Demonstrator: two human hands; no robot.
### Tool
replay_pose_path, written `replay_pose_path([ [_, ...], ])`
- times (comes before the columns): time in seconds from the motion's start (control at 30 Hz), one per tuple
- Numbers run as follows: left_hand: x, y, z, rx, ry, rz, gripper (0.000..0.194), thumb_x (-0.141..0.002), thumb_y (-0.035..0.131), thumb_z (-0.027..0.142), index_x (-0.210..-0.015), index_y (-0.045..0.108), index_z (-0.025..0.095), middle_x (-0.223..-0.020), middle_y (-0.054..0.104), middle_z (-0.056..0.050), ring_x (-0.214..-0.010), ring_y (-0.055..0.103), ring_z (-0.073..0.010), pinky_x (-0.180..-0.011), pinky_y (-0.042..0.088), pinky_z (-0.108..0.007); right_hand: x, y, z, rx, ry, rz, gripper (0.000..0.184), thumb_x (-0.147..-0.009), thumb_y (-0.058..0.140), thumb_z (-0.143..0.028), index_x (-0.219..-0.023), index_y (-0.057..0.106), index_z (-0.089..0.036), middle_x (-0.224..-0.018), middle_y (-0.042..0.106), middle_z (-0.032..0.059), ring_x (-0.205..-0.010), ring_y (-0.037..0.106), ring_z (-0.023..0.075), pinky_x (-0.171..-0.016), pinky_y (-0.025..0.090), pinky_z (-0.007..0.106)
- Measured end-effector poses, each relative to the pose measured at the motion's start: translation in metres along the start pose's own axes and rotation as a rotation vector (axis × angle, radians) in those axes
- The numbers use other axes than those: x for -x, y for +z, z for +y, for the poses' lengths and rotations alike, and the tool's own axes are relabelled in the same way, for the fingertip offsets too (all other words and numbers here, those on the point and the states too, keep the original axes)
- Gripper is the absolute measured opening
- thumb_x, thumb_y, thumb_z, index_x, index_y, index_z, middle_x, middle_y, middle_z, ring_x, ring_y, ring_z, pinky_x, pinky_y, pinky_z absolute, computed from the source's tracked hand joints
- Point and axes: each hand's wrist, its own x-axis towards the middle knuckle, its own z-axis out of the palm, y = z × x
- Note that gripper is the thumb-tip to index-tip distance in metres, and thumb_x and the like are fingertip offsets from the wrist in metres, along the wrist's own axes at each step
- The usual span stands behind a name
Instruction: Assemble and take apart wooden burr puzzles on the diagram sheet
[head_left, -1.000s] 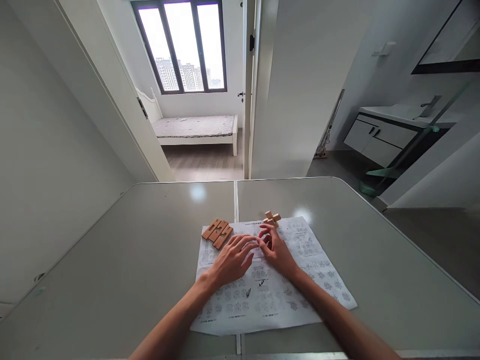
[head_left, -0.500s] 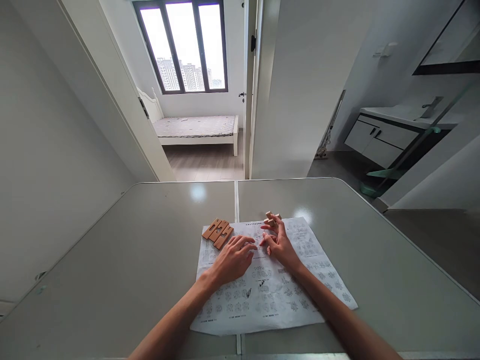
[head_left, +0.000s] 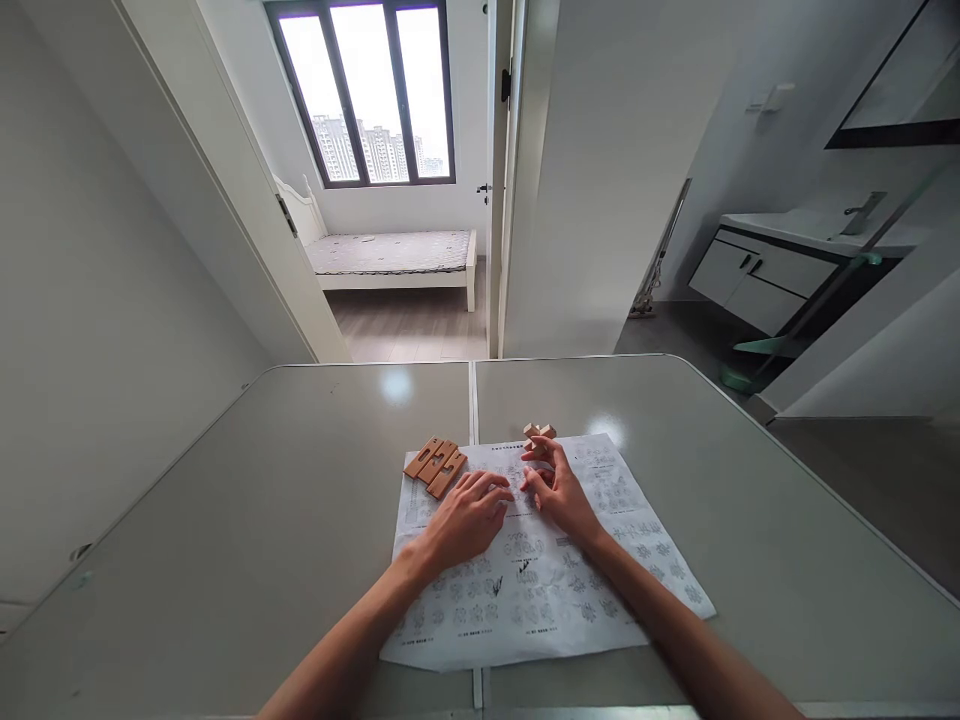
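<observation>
A small wooden interlocking burr puzzle (head_left: 539, 434) stands at the top edge of a printed sheet (head_left: 517, 610). At its near side is my right hand (head_left: 555, 488), the index finger stretched to touch it and the thumb apart lower down; the fingers partly cover the puzzle. My left hand (head_left: 471, 512) lies palm down on the sheet with fingers loosely bent and apart, nothing visible in it. Just beyond that hand, several flat notched wooden pieces (head_left: 436, 466) lie side by side on the sheet's upper left corner.
The sheet carries rows of small line drawings and two dark handwritten ticks. It lies on a grey-green table (head_left: 262, 530) with a seam down the middle. Beyond are a bed (head_left: 397, 255) under a window, a white door frame, and a washbasin cabinet (head_left: 765, 270) at right.
The wooden puzzle has turned and shifted slightly left, showing more of its top. My right index finger has drawn down a little toward me. The left hand stays in place.
</observation>
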Motion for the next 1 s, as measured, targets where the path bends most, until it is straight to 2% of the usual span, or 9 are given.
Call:
replay_pose_path([
  [0.23,-0.001,-0.004,0.003,0.013,-0.008,0.022,0.025,-0.1,0.055,0.013,-0.114,0.071,0.027,-0.122,0.074,-0.006,-0.114,0.07,-0.0233,-0.105,0.054,-0.043,0.004,0.002,-0.008,0.042,-0.043,0.01,0.038,-0.096,0.061,-0.047,-0.127,0.055,-0.024,-0.115,0.068,0.0075,-0.072,0.071,0.0175,-0.07,0.063,0.034],
  [0.37,-0.002,-0.003,0.003,0.017,-0.054,0.059,0.021,-0.1,0.056,0.016,-0.112,0.069,0.027,-0.119,0.074,-0.006,-0.11,0.07,-0.024,-0.101,0.055,-0.043,0.006,0.002,-0.012,0.046,-0.06,-0.016,0.028,-0.097,0.061,-0.05,-0.105,0.057,-0.024,-0.102,0.067,0.005,-0.07,0.067,0.0173,-0.064,0.059,0.031],
  [0.5,-0.001,0.003,-0.001,0.018,-0.178,0.152,0.006,-0.099,0.063,0.027,-0.104,0.062,0.024,-0.105,0.071,-0.007,-0.101,0.068,-0.0265,-0.092,0.057,-0.045,0.007,0.002,-0.015,0.036,-0.081,-0.06,0.027,-0.098,0.062,-0.05,-0.099,0.057,-0.024,-0.093,0.066,0.0033,-0.069,0.063,0.017,-0.061,0.055,0.029],
  [0.57,0.0,0.005,-0.003,0.029,-0.243,0.21,0.022,-0.095,0.071,0.036,-0.107,0.057,0.023,-0.104,0.067,-0.007,-0.098,0.068,-0.0277,-0.086,0.058,-0.045,0.008,0.001,-0.017,0.029,-0.092,-0.089,0.026,-0.098,0.062,-0.05,-0.098,0.057,-0.024,-0.093,0.065,0.0032,-0.069,0.061,0.0168,-0.061,0.054,0.028],
  [0.67,0.001,0.005,-0.004,0.065,-0.283,0.261,0.053,-0.089,0.079,0.043,-0.127,0.048,0.023,-0.116,0.066,-0.01,-0.102,0.069,-0.0281,-0.086,0.059,-0.044,0.01,0.0,-0.021,0.018,-0.112,-0.159,0.026,-0.097,0.061,-0.05,-0.095,0.058,-0.024,-0.093,0.065,0.0032,-0.072,0.06,0.0172,-0.063,0.055,0.029],
  [0.77,0.002,0.002,-0.002,0.174,-0.264,0.214,0.075,-0.087,0.082,0.042,-0.146,0.038,0.028,-0.134,0.065,-0.013,-0.11,0.07,-0.0283,-0.093,0.06,-0.045,0.013,0.0,-0.023,0.004,-0.124,-0.242,0.028,-0.096,0.063,-0.05,-0.09,0.059,-0.023,-0.085,0.062,0.0013,-0.072,0.06,0.0172,-0.066,0.056,0.03],
  [0.87,0.003,-0.002,0.0,0.285,-0.231,0.123,0.077,-0.087,0.082,0.041,-0.151,0.04,0.032,-0.141,0.066,-0.011,-0.115,0.071,-0.0285,-0.097,0.059,-0.045,0.016,0.0,-0.021,-0.017,-0.114,-0.313,0.032,-0.096,0.063,-0.053,-0.088,0.056,-0.023,-0.079,0.059,-0.0003,-0.069,0.059,0.0167,-0.064,0.056,0.03],
  [1.0,0.003,-0.004,0.001,0.345,-0.254,0.152,0.067,-0.086,0.084,0.037,-0.143,0.049,0.03,-0.135,0.07,-0.009,-0.113,0.071,-0.0275,-0.1,0.058,-0.044,0.016,0.003,-0.02,-0.066,-0.083,-0.377,0.033,-0.1,0.057,-0.058,-0.102,0.049,-0.026,-0.086,0.062,-0.001,-0.064,0.062,0.0155,-0.061,0.055,0.029],
])
